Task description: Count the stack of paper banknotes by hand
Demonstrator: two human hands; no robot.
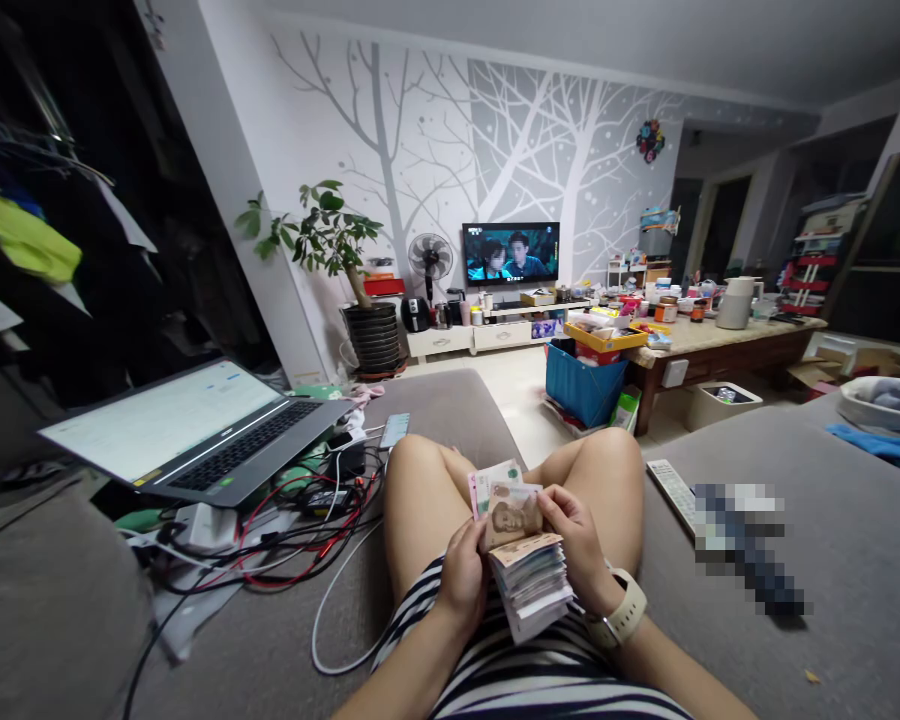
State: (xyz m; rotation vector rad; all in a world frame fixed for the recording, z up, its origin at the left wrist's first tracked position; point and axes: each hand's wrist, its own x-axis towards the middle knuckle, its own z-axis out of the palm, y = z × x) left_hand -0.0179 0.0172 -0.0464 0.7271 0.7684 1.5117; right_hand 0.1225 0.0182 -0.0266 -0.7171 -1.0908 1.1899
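Observation:
A thick stack of banknotes point(529, 575) rests above my lap, held between both hands. My left hand point(461, 575) is closed around the stack's left side, thumb against the raised notes. My right hand point(576, 535), with a pale watch point(622, 610) on its wrist, pinches the upper notes point(506, 500), which are bent upward and fanned toward me. My bare knees rise just beyond the notes, on a grey sofa point(832, 620).
An open laptop point(195, 430) sits at the left above tangled cables point(300, 530) and a phone point(394, 429). A remote point(671, 488) lies on the sofa to the right. Beyond are a blue bin point(585, 385), a cluttered low table point(720, 340), a television point(510, 253) and a potted plant point(345, 270).

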